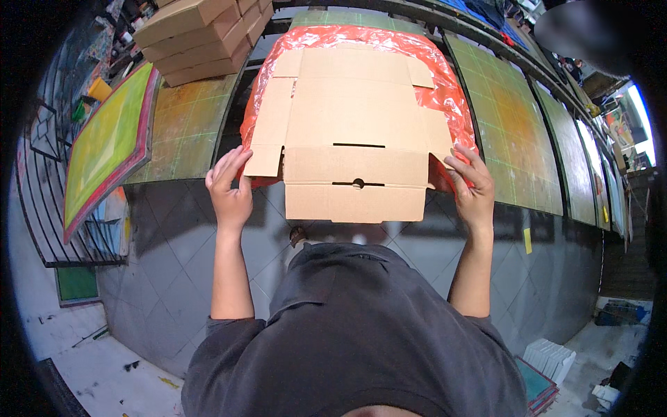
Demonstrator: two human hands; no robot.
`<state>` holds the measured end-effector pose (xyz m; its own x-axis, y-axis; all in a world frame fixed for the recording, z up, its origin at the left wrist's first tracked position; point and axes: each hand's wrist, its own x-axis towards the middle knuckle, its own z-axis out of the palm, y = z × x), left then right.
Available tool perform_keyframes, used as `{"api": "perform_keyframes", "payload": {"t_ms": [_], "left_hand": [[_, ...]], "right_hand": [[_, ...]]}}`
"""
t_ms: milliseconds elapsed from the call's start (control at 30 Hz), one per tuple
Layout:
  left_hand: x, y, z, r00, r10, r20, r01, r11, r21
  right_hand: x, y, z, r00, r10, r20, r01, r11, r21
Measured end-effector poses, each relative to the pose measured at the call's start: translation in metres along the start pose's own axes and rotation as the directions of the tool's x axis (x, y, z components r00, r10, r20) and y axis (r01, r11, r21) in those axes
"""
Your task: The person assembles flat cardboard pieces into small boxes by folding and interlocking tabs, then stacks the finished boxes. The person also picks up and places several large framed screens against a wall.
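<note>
On the long table (528,139) ahead of the person, a flat, unfolded cardboard box blank (351,132) lies on a sheet of orange-red plastic (445,90), its near flap hanging just past the table's front edge. The blank shows two slots and a small round hole across its near panels. The left hand (229,187) is at the blank's near left corner, fingers (233,161) spread and upright, touching the small side tab there; whether they pinch it or only press against it cannot be told. The right hand (474,184) is at the near right corner, fingers (464,161) loosely open and curled over the plastic and the blank's edge, not closed around anything that shows. Both bare forearms rise from a dark grey shirt (354,333) at the lower edge of the view. At the far left of the table stands a stack of closed cardboard boxes (201,35). A framed screen (108,142) with a green and yellow face and a red border leans to the left, beside a dark metal rack (48,208). The table top shows green grid panels with orange staining.
</note>
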<state>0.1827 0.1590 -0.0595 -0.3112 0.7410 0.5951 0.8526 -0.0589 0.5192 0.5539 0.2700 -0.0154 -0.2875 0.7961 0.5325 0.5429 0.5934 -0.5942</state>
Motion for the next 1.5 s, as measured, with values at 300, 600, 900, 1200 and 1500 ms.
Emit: {"api": "perform_keyframes", "payload": {"t_ms": [300, 600, 900, 1200, 1500], "left_hand": [[0.033, 0.042, 0.025, 0.982, 0.172, -0.077, -0.187, 0.944, -0.272], [0.042, 0.051, 0.049, 0.996, 0.033, 0.077, -0.004, 0.935, -0.355], [0.040, 0.051, 0.058, 0.996, 0.085, -0.017, -0.086, 0.954, -0.289], [0.038, 0.061, 0.053, 0.999, 0.027, -0.025, -0.033, 0.965, -0.259], [0.054, 0.034, 0.015, 0.762, 0.403, 0.508, -0.350, 0.915, -0.201]], "right_hand": [[0.002, 0.000, 0.021, 0.997, 0.017, -0.069, -0.008, 0.992, 0.124], [0.013, -0.014, 0.035, 0.991, -0.006, -0.135, 0.006, 1.000, 0.006], [0.014, -0.018, 0.061, 0.936, -0.122, -0.331, 0.105, 0.992, -0.067], [0.017, -0.022, 0.059, 0.954, -0.073, -0.292, 0.057, 0.996, -0.065], [0.015, -0.007, 0.015, 0.926, -0.239, 0.293, 0.285, 0.950, -0.127]]}}
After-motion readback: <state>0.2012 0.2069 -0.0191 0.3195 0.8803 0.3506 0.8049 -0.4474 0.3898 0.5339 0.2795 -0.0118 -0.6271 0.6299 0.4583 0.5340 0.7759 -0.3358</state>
